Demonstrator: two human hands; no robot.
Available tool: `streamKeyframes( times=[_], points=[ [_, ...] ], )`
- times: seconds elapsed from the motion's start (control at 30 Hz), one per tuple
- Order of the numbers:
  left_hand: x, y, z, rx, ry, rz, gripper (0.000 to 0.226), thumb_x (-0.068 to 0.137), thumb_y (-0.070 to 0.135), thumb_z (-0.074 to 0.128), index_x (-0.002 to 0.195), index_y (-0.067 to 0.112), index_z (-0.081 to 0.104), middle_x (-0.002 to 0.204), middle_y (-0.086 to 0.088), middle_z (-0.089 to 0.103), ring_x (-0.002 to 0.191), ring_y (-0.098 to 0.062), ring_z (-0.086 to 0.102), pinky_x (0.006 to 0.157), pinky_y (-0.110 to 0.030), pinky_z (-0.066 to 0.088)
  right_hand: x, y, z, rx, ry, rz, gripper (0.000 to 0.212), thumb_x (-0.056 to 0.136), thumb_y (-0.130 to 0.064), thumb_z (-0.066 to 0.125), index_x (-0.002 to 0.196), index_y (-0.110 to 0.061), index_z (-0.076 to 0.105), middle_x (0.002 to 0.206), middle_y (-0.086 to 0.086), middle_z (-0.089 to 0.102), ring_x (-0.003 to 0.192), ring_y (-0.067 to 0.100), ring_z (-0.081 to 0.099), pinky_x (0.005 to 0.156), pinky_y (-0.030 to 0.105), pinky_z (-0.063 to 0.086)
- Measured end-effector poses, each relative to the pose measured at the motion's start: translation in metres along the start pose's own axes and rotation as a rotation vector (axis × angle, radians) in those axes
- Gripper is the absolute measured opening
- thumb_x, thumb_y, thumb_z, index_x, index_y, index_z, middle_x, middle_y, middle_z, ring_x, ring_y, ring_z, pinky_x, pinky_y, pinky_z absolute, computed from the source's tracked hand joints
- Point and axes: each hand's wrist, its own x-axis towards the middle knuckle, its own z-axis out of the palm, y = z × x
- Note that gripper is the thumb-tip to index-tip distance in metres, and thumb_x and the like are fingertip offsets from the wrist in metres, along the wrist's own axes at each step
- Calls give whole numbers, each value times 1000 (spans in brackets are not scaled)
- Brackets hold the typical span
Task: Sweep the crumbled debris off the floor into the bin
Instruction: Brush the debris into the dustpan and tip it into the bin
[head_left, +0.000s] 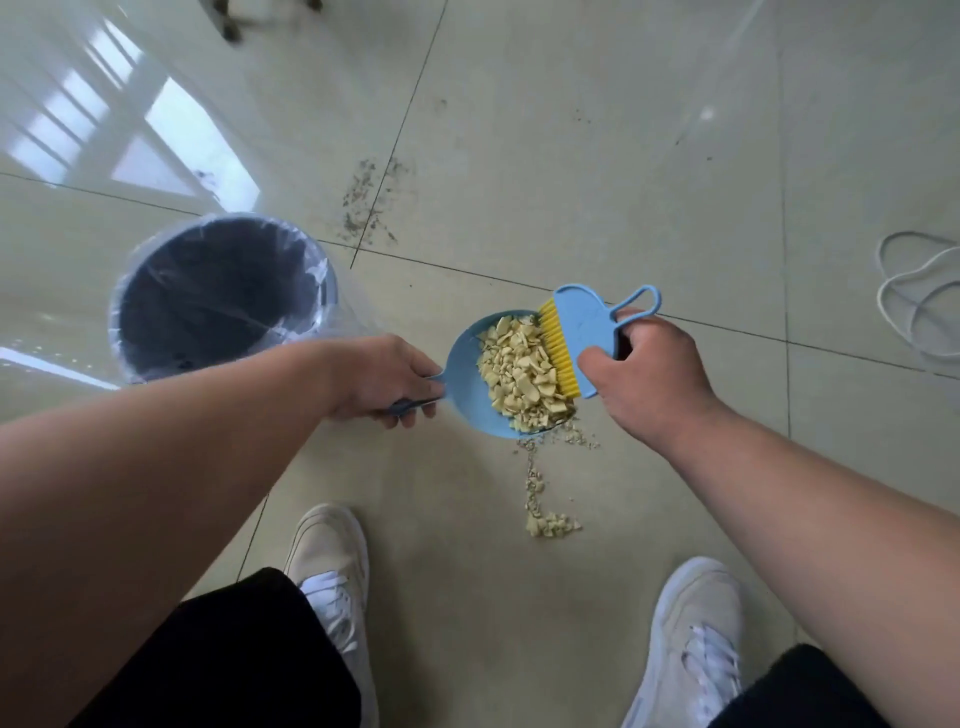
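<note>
Left hand (384, 376) is wrapped around the handle of the blue dustpan (470, 379), fingers curled under it, holding the pan low so its open lip meets the floor (597, 156) on the side facing my right hand. That's where the crumbs come in. Right hand (641, 364) grips the little blue brush (584, 332) by its body, thumb on the near edge, fingers tucked through by the loop handle. The yellow bristles (556, 351) are laid right against the pile in the pan, pinning the load so nothing spills back out, as I read it.

Most of the debris (519, 376) sits in the pan, pale yellow chips heaped between my two hands. Not all of it, though. A thin trail of crumbs (535, 480) runs from the pan's lip back toward me, ending in a small clump (550, 525) just below my right wrist, near my feet. So this scoop isn't the last one, I'd say.

The bin (218, 296) stands just beyond my left hand, lined with a clear bag, mouth open and close enough that tipping should be a short swing left.

Count: one dustpan, one brush, one bin, two hands both busy. One heap in the pan, one trail and one clump loose on the floor. Two white shoes (332, 566) down below, and one loop of white cable (914, 296) well off past my right hand. Dark gritty specks (369, 202) lie beyond the bin, too many to count.
</note>
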Motion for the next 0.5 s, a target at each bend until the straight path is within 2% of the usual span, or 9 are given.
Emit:
streamKeyframes(
  times=[0.1, 0.17, 0.27, 0.33, 0.43, 0.5],
  points=[
    [-22, 28, -22, 32, 8, 22, 30, 105, 16, 63, 76, 12, 71, 56, 6, 67, 45, -8, 58, 53, -28, 43, 0, -23, -24, 90, 14, 10, 18, 82, -21, 64, 72, -6, 60, 58, -1, 56, 50, 14, 45, 49, 27, 39],
    [-37, 43, -43, 58, 2, 19, 30, 105, 18, 62, 77, 9, 71, 60, 0, 67, 45, -11, 56, 52, -28, 41, 1, -39, -37, 135, 25, 11, 17, 82, -21, 64, 71, -9, 61, 57, -3, 57, 50, 16, 52, 48, 25, 41],
    [-62, 54, -78, 44, -5, 18, 30, 105, 21, 63, 83, 4, 73, 70, -11, 63, 54, -18, 54, 54, -29, 43, 2, -69, -49, 195, 36, -10, 17, 81, -24, 64, 76, -8, 67, 66, 8, 68, 65, 32, 70, 56, 39, 56],
    [-80, 52, -101, 2, 22, 27, 30, 105, 17, 61, 80, 5, 71, 67, -5, 64, 54, -16, 54, 55, -29, 43, 5, -89, -49, 239, 28, -22, 20, 81, -25, 64, 80, -6, 69, 74, 13, 73, 65, 31, 72, 60, 44, 60],
    [-110, 42, -135, -78, 30, 21, 26, 105, 17, 61, 85, 5, 72, 78, -11, 65, 61, -19, 53, 60, -29, 42, 11, -123, -39, 341, -22, -40, 13, 87, -19, 66, 84, -9, 73, 75, 8, 75, 53, 13, 69, 50, 30, 56],
    [-132, 30, -157, -110, 63, 7, 30, 106, 14, 60, 81, 7, 74, 73, -9, 64, 58, -16, 55, 57, -26, 44, 15, -148, -25, 416, -81, -45, 11, 90, -18, 66, 90, -12, 75, 78, 4, 77, 53, 8, 68, 51, 26, 54]
  ],
)
